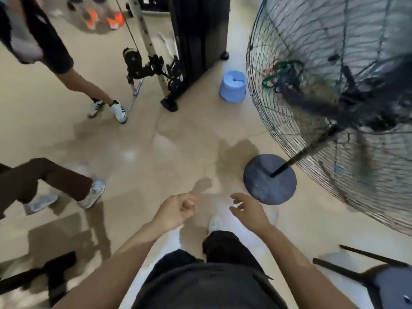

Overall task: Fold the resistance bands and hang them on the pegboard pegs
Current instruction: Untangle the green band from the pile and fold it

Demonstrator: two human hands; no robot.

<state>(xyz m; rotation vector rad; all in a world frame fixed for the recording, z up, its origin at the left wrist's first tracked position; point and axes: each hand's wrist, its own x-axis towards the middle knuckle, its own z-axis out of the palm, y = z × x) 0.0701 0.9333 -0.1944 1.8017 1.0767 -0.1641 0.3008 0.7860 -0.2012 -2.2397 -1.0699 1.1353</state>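
The left hand (178, 210) is curling into a loose fist, fingers folded in, gripping nothing that shows. The right hand (249, 210) is hanging with fingers spread and empty, just short of the fan base (269, 179). Between the hands, below them, a white shoe (214, 224) is stepping forward on the floor (156, 141). From the base a black pole is rising to the fan (334, 97) at the right. Behind the fan's wire guard, coloured bands (278, 76) are showing in a blurred tangle; how they are lying cannot be told. Left of the fan, beyond the base, a blue stool (233, 86) is standing beside a cable machine (178, 52). Far left of the base, two other people's legs are crossing the floor.
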